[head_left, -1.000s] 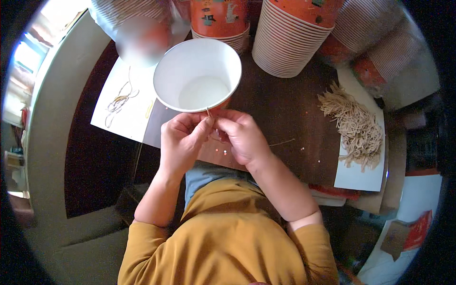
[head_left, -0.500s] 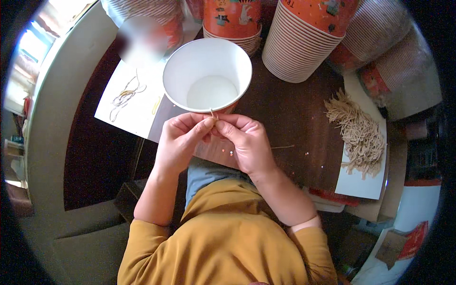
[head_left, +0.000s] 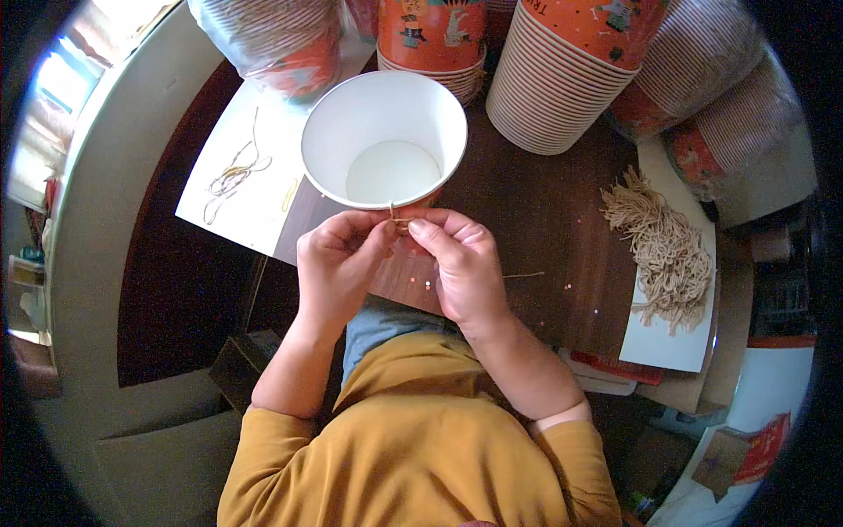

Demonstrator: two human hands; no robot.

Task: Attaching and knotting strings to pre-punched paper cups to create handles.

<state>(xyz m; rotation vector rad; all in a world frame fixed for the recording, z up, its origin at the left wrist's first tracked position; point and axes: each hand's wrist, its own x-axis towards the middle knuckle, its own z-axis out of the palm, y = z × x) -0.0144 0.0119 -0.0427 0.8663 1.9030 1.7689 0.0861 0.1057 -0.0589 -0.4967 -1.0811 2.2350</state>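
A paper bucket [head_left: 384,136], white inside and orange outside, stands in front of me with its mouth tilted toward me. A thin beige string [head_left: 392,210] shows at its near rim. Just below that rim my left hand [head_left: 338,255] pinches the string between thumb and fingers. Close beside it, my right hand [head_left: 461,255] pinches the same string, thumb on top. A short bit of string lies between the two thumb tips. The fingers hide the rest of the string and whether it is knotted.
Stacked orange buckets [head_left: 562,83] stand at the back, with plastic-wrapped stacks [head_left: 694,61] on both sides. A bundle of beige strings [head_left: 663,255] lies on white card [head_left: 663,338] at the right. Loose string [head_left: 233,180] rests on a white sheet [head_left: 250,220] at the left.
My thumb tips have moved slightly apart, and more of the string shows between them. The bucket has stayed almost in place.
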